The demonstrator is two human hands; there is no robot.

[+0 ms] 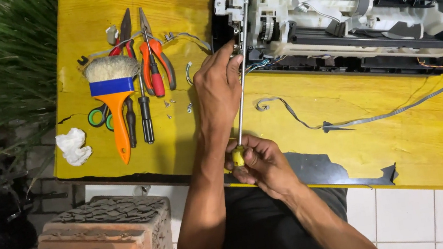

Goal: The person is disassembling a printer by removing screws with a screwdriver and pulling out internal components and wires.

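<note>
The yellow plastic handle of one long steel-shafted screwdriver [239,82] is gripped in the closed right hand [258,162], low at the table edge. Its slim shaft is pinched by the left hand [217,88] near the tip, which is set into one opened grey-and-white plastic printer [343,11]. One orange-handled bristle brush [113,93] and two orange-gripped pliers [155,59] are laid left on the yellow wooden table [405,134].

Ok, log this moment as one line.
left hand: steadies screwdriver shaft | right hand: grips yellow handle | tip: at opened printer left end | beside: brush, pliers on yellow table
</note>
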